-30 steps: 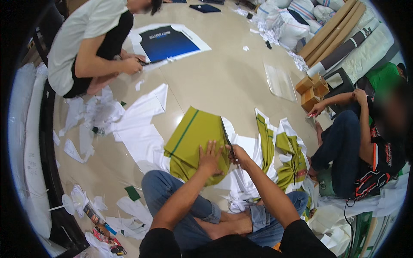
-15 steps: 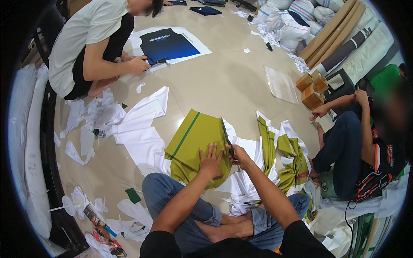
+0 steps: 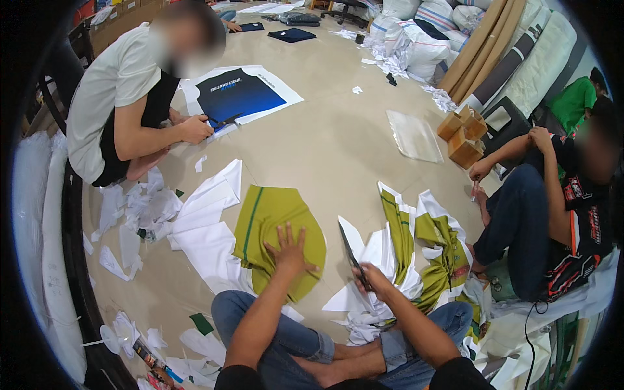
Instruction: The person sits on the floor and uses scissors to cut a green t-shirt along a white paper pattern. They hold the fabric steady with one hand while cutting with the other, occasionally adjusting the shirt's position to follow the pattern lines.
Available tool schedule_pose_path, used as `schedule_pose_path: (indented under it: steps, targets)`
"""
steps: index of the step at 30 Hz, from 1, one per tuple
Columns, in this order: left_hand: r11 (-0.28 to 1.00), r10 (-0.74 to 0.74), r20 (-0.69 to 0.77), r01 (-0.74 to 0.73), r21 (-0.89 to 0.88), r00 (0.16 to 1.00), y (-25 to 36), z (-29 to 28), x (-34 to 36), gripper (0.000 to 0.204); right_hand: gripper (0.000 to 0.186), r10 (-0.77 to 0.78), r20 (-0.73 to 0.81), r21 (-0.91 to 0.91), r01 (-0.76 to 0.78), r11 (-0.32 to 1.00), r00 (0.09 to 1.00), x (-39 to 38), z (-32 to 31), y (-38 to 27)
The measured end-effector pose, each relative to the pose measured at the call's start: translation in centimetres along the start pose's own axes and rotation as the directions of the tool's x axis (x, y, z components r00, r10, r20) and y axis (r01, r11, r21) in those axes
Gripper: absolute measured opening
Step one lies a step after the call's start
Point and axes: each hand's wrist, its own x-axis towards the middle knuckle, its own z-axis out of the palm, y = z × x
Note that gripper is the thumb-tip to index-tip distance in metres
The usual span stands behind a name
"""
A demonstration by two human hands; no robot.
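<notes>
An olive-green fabric panel (image 3: 260, 211) with a dark green stripe lies on the floor in front of my crossed legs. My left hand (image 3: 287, 250) is flat on it, fingers spread. To the right of the panel, apart from it, my right hand (image 3: 374, 281) grips a pair of dark scissors (image 3: 352, 253), the long blades pointing away from me. White fabric offcuts (image 3: 354, 235) lie under and beside the scissors. More white fabric (image 3: 205, 227) stretches out to the panel's left.
Olive and white cut pieces (image 3: 442, 244) are heaped at right. At upper left a co-worker's hand (image 3: 196, 129) holds scissors at a blue-black shirt panel (image 3: 237, 97). Another person sits at right, near wooden boxes (image 3: 465, 136). White scraps (image 3: 153, 201) litter the left floor.
The scissors and my right hand have moved away from the panel's right edge, toward me and right. My left hand has slid left with the panel. The view has tilted up slightly.
</notes>
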Motion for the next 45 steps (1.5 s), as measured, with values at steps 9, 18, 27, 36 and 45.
schedule_pose_path:
  steps: [9, 18, 27, 36, 45]
  targets:
    - [0.976, -0.220, -0.333, 0.207, -0.073, 0.917, -11.5, -7.3, 6.8, 0.117, 0.043, 0.182, 0.003, 0.234, -0.178, 0.956, 0.983, -9.9, 2.0, 5.6]
    - [0.560, 0.828, -0.110, -0.805, 0.196, 0.549, 14.3, 4.9, 2.4, 0.082, 0.040, 0.170, 0.161, 0.018, -0.175, 0.984, 0.972, -10.4, 5.3, 4.8]
    - [0.876, 0.452, -0.117, -0.415, 0.248, 0.884, 16.6, 2.2, 12.2, 0.123, 0.068, 0.050, 0.280, -0.237, 0.018, 0.971, 0.959, -11.4, 4.2, 5.8]
    - [0.956, -0.066, -0.243, 0.132, 0.263, 0.968, -1.1, -0.6, 6.2, 0.143, 0.043, 0.032, 0.123, 0.456, -0.085, 0.886, 0.992, -10.6, 3.2, 4.7]
    - [0.876, 0.479, 0.312, -0.425, -0.227, 0.821, 18.0, 3.5, -6.0, 0.090, 0.027, 0.125, -0.499, 0.784, 0.385, 0.487, 0.858, -8.4, -1.6, 3.7]
